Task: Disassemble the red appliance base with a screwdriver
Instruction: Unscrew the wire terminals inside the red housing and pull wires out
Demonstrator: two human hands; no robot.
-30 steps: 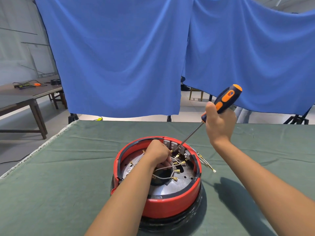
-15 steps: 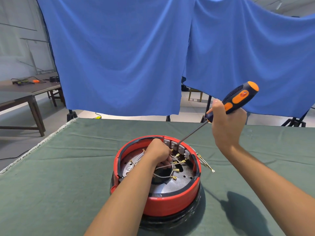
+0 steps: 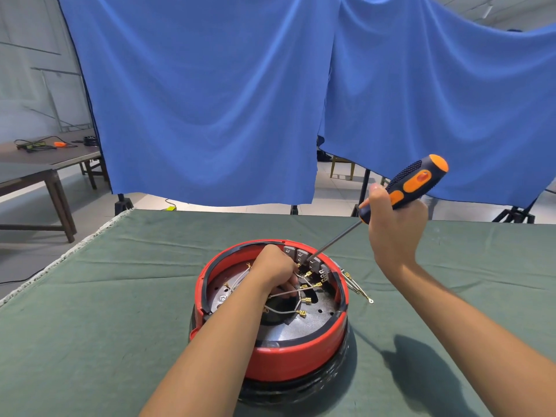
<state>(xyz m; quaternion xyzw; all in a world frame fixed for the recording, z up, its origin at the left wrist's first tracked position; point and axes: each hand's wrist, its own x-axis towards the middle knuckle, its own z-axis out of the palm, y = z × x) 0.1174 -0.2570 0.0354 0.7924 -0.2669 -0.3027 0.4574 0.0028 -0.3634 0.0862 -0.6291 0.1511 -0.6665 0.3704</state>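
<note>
Working at the terminal blocks (image 3: 307,260) on the far inner wall of the red base (image 3: 296,355), the person looks to be partway through the teardown: the base sits upside down on the green cloth (image 3: 90,326), at the near middle of the table, with its inside open and loose wires (image 3: 288,296) with brass tabs lying across the metal plate (image 3: 313,323).

The right hand (image 3: 394,233) is wrapped firmly around the lower part of the screwdriver (image 3: 403,188) handle, to the right of and beyond the base, with the shaft slanting down and left so the tip meets the grey blocks. The left hand (image 3: 276,267) reaches inside the base with curled fingers beside those blocks; it seems to hold or steady something among the wires, but what it grasps is hidden.

By my reading, the step in hand is freeing a block, either by prying or by finding a screw. Next the tip needs to seat squarely and be turned or levered gently, while the left hand keeps the base from sliding. A slip could nick the wires or the left fingers close by.
</note>
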